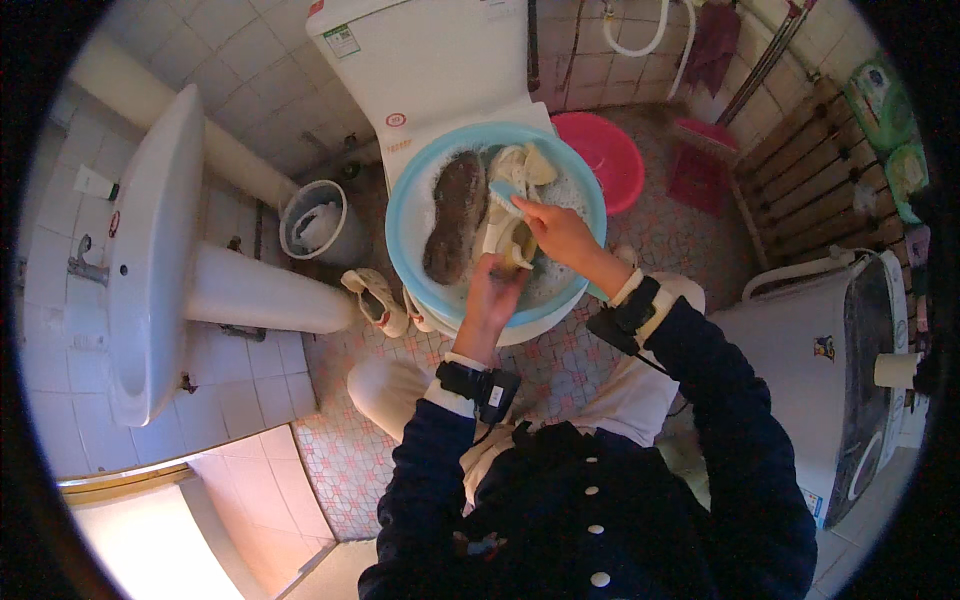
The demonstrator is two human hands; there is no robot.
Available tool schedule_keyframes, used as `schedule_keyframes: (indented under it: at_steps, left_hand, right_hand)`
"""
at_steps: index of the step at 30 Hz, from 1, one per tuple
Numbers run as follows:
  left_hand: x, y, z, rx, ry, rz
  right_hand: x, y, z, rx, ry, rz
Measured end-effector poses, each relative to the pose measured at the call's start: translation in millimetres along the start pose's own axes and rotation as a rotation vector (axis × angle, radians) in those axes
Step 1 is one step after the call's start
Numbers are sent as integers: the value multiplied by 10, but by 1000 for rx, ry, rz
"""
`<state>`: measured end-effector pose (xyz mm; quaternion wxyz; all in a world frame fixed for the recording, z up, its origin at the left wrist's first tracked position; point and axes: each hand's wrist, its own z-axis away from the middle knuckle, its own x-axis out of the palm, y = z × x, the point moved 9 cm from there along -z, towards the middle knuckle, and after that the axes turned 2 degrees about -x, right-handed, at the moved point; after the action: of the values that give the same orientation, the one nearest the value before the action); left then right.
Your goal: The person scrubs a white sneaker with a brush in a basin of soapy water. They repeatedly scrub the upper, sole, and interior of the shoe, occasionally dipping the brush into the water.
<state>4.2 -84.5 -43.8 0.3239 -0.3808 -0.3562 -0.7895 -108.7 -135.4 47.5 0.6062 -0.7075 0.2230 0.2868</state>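
Reaching forward from the lower edge, both forearms in dark blue sleeves meet over a light blue basin [400, 215] that rests on the closed toilet [420, 60]. Each wrist carries a black band with a small device.

The left hand [492, 292] comes up from below with the wrist nearly straight, fingers closed around the lower end of a pale shoe [512, 245] held just above the soapy water. The right hand [555, 232] comes in from the right with the elbow bent and the wrist angled inward, clenched on the handle of a light blue brush [505, 192], whose head lies against the shoe's upper part.

One dark brown insole [455, 215] lies lengthwise in the left half of the basin, apart from both hands. A second pale item [522, 165], shoe or cloth I cannot tell, sits at the basin's far rim just beyond the brush.

On the tiled floor, one more pale shoe [375, 298] lies just left of the basin's near edge. One red basin [605, 155] stands to the right of the toilet, one small grey bin [318, 222] to its left, and one white pedestal sink [150, 250] further left. One white washing machine [830, 360] stands at the right.
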Motion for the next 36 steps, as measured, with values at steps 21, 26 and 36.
schedule_keyframes:
  at_steps: [21,26,36]
  left_hand:
    - [-278,56,101,198,295,-37]
    - [-48,-80,250,97,58,-118]
    - [193,-468,217,-108,-38,205]
  right_hand:
    - [271,439,-349,392,55,-343]
    - [233,432,-304,462,3,-670]
    - [385,267,-59,528,-148,-1154]
